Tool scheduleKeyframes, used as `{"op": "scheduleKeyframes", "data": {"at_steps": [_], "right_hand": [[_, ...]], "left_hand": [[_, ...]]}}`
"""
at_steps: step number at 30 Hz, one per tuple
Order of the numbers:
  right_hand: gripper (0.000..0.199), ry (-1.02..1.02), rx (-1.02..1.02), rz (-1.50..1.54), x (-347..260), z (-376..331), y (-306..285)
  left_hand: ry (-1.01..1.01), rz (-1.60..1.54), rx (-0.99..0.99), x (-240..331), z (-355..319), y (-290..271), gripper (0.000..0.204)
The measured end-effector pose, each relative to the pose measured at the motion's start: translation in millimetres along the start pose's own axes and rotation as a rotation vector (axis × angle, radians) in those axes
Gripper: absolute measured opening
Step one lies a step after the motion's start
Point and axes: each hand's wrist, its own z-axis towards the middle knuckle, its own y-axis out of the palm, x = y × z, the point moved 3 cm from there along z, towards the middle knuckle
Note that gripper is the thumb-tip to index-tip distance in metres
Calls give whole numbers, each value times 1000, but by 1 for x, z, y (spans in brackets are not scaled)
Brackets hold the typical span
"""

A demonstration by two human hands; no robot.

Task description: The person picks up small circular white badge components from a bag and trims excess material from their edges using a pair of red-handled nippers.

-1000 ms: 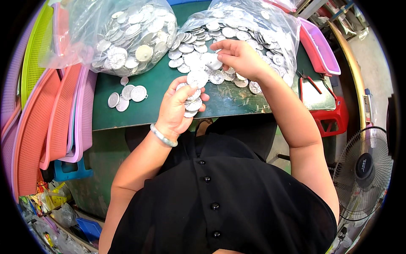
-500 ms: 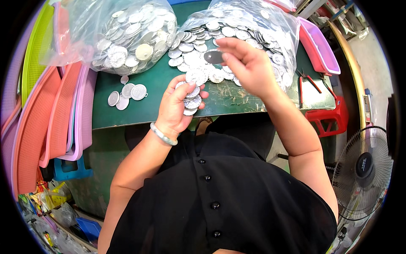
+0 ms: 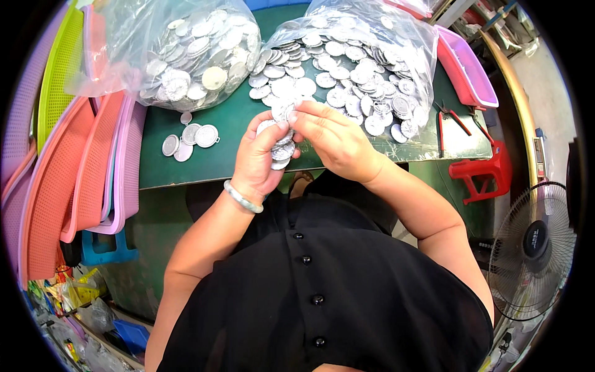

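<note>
My left hand (image 3: 259, 160) holds a stack of round silver metal discs (image 3: 282, 150) over the near edge of the green table (image 3: 217, 162). My right hand (image 3: 331, 139) is pressed against it, its fingertips pinching a disc at the top of the stack. Just beyond my hands lies an open clear plastic bag (image 3: 356, 62) spilling several such discs. A second clear bag of discs (image 3: 192, 53) stands at the far left. A few loose discs (image 3: 189, 136) lie on the table left of my left hand. A silver bangle (image 3: 240, 197) is on my left wrist.
Stacked pink, orange and green plastic trays (image 3: 80, 167) lean at the left. A pink tray (image 3: 465, 68) sits at the table's right end, with red-handled pliers (image 3: 452, 121) near it. A red plastic stool (image 3: 483, 173) and a standing fan (image 3: 533, 248) are at the right.
My right hand left the open bag with a disc and came back to my left hand, where it now meets the stack. My left hand stayed almost in place.
</note>
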Motion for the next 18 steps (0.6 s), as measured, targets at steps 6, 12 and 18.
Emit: {"op": "scheduleKeyframes", "data": {"at_steps": [6,12,18], "right_hand": [[44,730,371,808,14,-17,17],[44,993,300,1208,20,-14,22],[42,1057,322,1227,23,-18,19]], "left_hand": [[30,28,45,-3,-2,3,25],[28,49,33,-3,-3,2,26],[30,84,6,-4,-2,-1,27]]}}
